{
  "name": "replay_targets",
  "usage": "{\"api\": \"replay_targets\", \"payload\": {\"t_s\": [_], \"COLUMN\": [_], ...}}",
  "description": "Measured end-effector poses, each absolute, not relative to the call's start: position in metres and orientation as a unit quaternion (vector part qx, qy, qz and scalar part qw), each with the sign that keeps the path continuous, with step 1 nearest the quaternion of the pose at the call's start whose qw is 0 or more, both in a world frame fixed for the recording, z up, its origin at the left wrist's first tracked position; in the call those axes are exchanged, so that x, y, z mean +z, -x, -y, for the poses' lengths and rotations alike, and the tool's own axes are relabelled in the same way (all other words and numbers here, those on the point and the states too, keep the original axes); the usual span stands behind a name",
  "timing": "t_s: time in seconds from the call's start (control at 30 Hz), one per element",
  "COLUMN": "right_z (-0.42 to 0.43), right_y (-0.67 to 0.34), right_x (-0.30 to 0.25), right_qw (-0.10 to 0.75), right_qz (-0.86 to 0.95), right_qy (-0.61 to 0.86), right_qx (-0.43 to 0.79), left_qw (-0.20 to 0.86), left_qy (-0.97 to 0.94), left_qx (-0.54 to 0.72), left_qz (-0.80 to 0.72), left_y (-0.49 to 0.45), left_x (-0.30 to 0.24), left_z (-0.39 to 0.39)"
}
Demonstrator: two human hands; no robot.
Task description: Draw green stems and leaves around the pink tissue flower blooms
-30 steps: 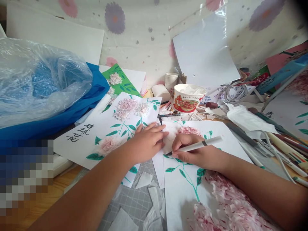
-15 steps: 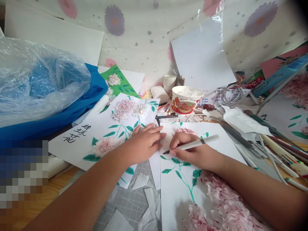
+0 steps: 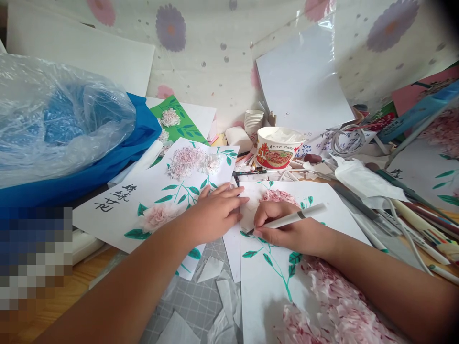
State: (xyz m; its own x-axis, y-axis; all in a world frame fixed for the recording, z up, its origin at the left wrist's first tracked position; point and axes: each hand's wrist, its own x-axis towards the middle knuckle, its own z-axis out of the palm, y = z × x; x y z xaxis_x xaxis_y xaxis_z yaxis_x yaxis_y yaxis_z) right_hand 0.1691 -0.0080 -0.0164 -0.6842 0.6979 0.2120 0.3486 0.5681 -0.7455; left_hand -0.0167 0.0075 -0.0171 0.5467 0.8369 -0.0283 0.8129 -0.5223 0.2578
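Note:
My right hand (image 3: pixel 287 234) grips a white marker pen (image 3: pixel 313 209) with a grey band, its dark tip down at a small green leaf near the left edge of a white sheet (image 3: pixel 260 306). Painted green stems, leaves with dark veins and ruffled pink-and-white paper flowers (image 3: pixel 344 306) cover that sheet. My left hand (image 3: pixel 220 208) lies flat with its fingers spread, the fingertips at the same sheet's left edge. Under my left forearm and hand lies another flower picture (image 3: pixel 111 227), with black brush-written characters and pink paper blossoms.
A grey cutting mat (image 3: pixel 190 301) with torn white paper scraps (image 3: pixel 210 269) shows between my arms. Behind stand a noodle bowl (image 3: pixel 278 150) and stacked paper cups (image 3: pixel 254 120). Pens and a white cable (image 3: pixel 405 234) crowd the right; a plastic-covered blue bundle (image 3: pixel 71 124) fills the left.
The pen tip has shifted slightly right and down along the small leaf, with my right hand around it. My left hand stays in place.

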Motion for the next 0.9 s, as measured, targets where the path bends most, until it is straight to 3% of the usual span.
{"api": "replay_targets", "payload": {"t_s": [0.13,0.27,0.43,0.6,0.73,0.8,0.9], "right_z": [0.008,0.006,0.004,0.005,0.01,0.019,0.047], "right_y": [-0.17,-0.172,-0.172,-0.184,-0.21,-0.227,-0.26], "right_x": [-0.017,-0.018,-0.023,-0.004,0.045,0.064,0.066], "right_qw": [0.276,0.379,0.388,0.504,0.636,0.635,0.562], "right_qz": [0.835,0.768,0.746,0.638,0.589,0.598,0.631], "right_qy": [0.297,0.316,0.304,0.279,0.253,0.316,0.468], "right_qx": [0.373,0.409,0.448,0.511,0.431,0.375,0.259], "left_qw": [0.118,0.12,0.121,0.121,0.12,0.113,0.094], "left_qy": [-0.872,-0.874,-0.876,-0.876,-0.878,-0.878,-0.861], "left_qx": [0.048,0.044,0.042,0.047,0.047,0.057,0.09], "left_qz": [-0.472,-0.468,-0.465,-0.466,-0.462,-0.461,-0.491], "left_y": [0.017,0.017,0.017,0.018,0.019,0.02,0.021], "left_x": [-0.016,-0.015,-0.015,-0.014,-0.014,-0.014,-0.013], "left_z": [-0.007,-0.007,-0.007,-0.006,-0.005,-0.005,-0.003]}}
